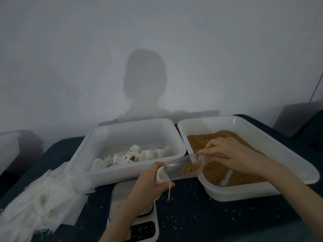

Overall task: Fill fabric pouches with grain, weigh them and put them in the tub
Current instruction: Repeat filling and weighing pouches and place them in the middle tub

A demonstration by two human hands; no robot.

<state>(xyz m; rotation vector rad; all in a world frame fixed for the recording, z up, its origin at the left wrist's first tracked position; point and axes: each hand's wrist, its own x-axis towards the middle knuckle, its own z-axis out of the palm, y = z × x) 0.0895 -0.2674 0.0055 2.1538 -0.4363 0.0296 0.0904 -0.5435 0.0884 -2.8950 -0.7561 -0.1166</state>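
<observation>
At the far left a loose pile (37,205) of empty white pouches lay on the dark table (192,215), spilling toward its near-left edge. Just right of it stood a white tub (122,173) holding a heap of filled pouches (132,157) along its near side. In front of that tub, and partly under the left forearm, sat a white scale (138,224) with dark buttons on its near panel.

The left hand (153,179) was curled around the mouth of 1 pouch (160,176), held above the scale platform; fingers and thumb pinched the fabric, and a drawstring (169,191) dangled below the thumb. A clear scoop (183,167), tilted with its open end toward the pouch, reached into the pouch mouth and carried a small mound of brown grain (190,168) near its back end.

The right hand (232,154) gripped the scoop's back end, fingers bent over it, and hovered over the second tub (244,193) at the right. That tub held a wide layer of grain, with a bare streak of white floor showing near its front. Stray grains were scattered over the table around the scale and both tubs.
</observation>
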